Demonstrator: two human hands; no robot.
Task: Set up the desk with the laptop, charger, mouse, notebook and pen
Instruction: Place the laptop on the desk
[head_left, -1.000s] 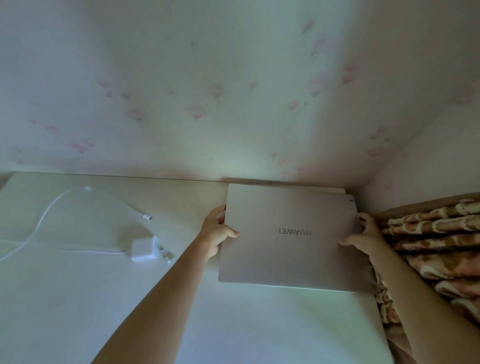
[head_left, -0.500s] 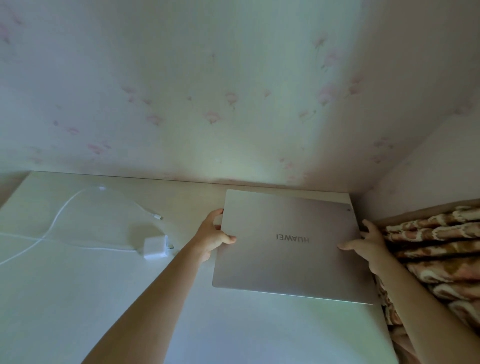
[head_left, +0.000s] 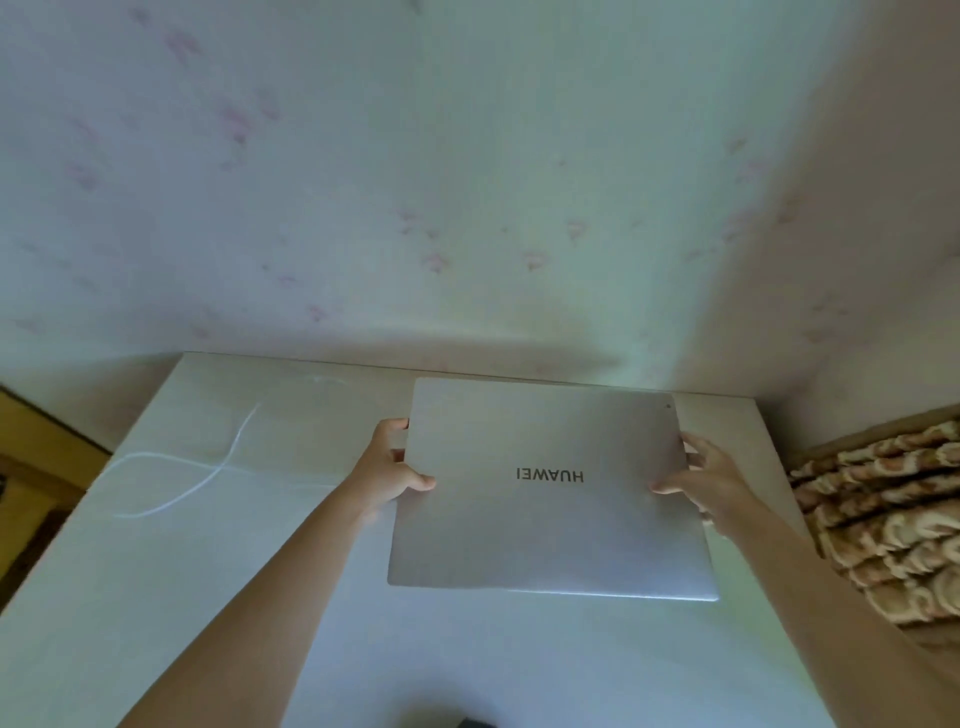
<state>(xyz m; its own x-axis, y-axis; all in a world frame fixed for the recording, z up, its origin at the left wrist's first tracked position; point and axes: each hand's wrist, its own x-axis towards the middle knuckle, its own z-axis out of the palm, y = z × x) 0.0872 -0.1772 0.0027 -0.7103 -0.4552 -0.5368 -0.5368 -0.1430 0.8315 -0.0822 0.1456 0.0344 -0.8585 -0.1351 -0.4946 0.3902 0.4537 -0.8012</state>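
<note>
A closed silver laptop (head_left: 550, 525) with its logo facing away from me lies on the white desk (head_left: 208, 597), toward the back right. My left hand (head_left: 387, 475) grips its left edge, thumb on the lid. My right hand (head_left: 706, 480) holds the right edge, thumb on the lid and fingers spread along the side. A white charger cable (head_left: 197, 478) loops across the desk's left part; its adapter brick is hidden behind my left arm. Mouse, notebook and pen are not in view.
The desk stands in a corner, against a pale wall (head_left: 467, 182) with faint pink marks. A brown patterned fabric (head_left: 893, 519) lies beyond the desk's right edge. At the left, past the desk edge, dark wooden furniture (head_left: 31, 467) shows.
The laptop has slid left and nearer to me, away from the right corner, with both hands on its edges. My view has swung so the desk's left edge now shows.
</note>
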